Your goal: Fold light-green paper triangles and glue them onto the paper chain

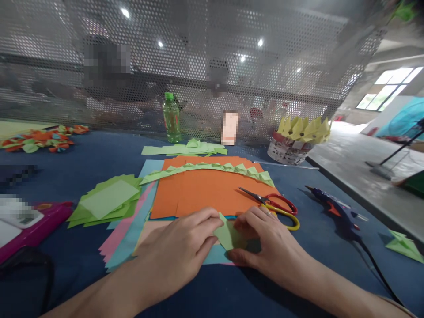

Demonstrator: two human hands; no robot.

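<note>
A small piece of light green paper is held between my two hands over the stacked coloured sheets. My left hand pinches its left edge with thumb and fingers. On the other side my right hand has its curled fingers and thumb on the paper, hiding part of it. Orange sheets top the stack, with a strip of folded green paper points curving across them. Red and yellow handled scissors lie open just beyond my right hand, blades on the orange paper.
Green paper pieces lie in a pile at the left, near a pink device. Right of the stack are a glue gun and a folded green piece. Behind stand a green bottle, a basket and a perforated metal screen.
</note>
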